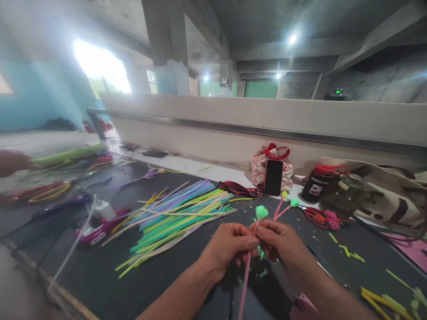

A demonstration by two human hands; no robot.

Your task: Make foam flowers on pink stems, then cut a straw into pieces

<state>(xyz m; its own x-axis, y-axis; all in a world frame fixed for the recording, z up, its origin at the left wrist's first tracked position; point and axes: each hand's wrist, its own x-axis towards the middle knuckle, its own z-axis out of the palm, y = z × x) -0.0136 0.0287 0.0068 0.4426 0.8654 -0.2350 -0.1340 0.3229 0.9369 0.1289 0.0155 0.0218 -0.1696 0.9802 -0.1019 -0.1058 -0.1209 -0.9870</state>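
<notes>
Both my hands meet over the dark table, pinching a pink pipe cleaner [246, 284] whose long end hangs down toward me. My left hand [230, 246] closes on it from the left, thumb pointing right. From the other side my right hand [278, 240] grips it with thumb and fingers. A fluffy mint-green flower head [262, 212] stands just above my fingertips. More green fluff shows below the fingers, partly hidden. Beyond my right hand lie pink stems with a green tip [294, 203] and a yellow tip [284, 194].
Left of my hands a loose pile of coloured pipe cleaners [176, 222] spreads out, beside a magenta glue-gun-like tool [103, 229]. Red-handled scissors [313, 217], a phone [273, 178], a black bottle [313, 184] and a glass jar [345, 195] stand or lie rightward. A blurred hand [13, 163] appears far left.
</notes>
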